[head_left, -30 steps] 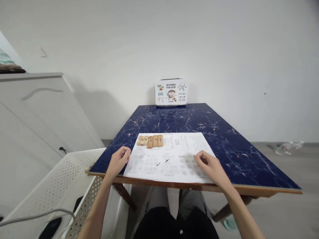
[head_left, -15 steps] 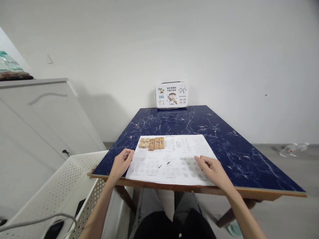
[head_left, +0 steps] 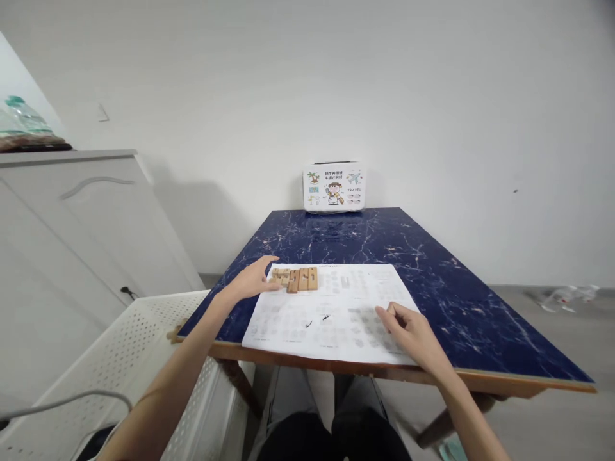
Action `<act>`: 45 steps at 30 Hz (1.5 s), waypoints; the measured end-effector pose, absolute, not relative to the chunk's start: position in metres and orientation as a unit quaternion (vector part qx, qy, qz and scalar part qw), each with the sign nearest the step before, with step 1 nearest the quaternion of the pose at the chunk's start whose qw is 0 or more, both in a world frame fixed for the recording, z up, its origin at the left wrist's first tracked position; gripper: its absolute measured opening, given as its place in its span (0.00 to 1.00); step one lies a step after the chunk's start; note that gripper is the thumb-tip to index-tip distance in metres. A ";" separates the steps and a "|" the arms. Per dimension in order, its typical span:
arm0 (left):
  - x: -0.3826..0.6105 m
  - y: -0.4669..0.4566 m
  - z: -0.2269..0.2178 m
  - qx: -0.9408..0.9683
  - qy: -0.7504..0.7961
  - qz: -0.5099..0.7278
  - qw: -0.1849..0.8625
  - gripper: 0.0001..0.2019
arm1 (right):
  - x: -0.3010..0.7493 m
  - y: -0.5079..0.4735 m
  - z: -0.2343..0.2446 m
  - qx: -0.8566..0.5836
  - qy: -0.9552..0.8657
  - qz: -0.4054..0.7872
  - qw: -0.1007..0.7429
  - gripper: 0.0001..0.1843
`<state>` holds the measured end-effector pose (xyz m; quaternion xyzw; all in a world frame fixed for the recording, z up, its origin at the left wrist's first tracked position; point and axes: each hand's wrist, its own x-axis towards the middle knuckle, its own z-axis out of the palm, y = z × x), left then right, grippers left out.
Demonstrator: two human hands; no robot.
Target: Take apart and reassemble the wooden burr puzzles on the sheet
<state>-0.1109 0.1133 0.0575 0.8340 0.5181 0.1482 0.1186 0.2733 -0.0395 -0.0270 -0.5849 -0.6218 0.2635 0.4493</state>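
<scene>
Several notched wooden puzzle pieces (head_left: 303, 279) lie side by side at the upper left of a white printed sheet (head_left: 288, 320). My left hand (head_left: 252, 278) is at their left end, thumb and fingers spread apart around the leftmost ones; whether it touches them I cannot tell. Over the right part of the sheet rests my right hand (head_left: 408, 326), its fingers curled in a loose fist with nothing visible in them. Two small black marks show near the middle of the paper, which carries rows of faint grey figures.
The sheet lies at the front edge of a blue marbled table (head_left: 346, 240). A white case with cartoon prints (head_left: 334, 187) stands at the back against the wall. At the left are a white perforated basket (head_left: 163, 314) with a cable across it and a pale cabinet (head_left: 86, 224).
My left hand has moved forward and right from the sheet's left edge to the wooden pieces, and its fingers have opened. My right hand has stayed almost in place.
</scene>
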 end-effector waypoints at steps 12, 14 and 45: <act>-0.110 0.152 0.045 0.850 0.497 0.068 0.162 0.45 | 0.274 -0.037 -0.030 -0.587 -0.628 0.251 0.445 0.27; -0.113 0.150 0.042 0.846 0.499 0.088 0.169 0.46 | 0.274 -0.037 -0.030 -0.587 -0.627 0.253 0.447 0.27; -0.070 0.020 0.010 0.797 0.544 0.248 0.087 0.34 | 0.271 -0.038 -0.026 -0.583 -0.623 0.250 0.457 0.27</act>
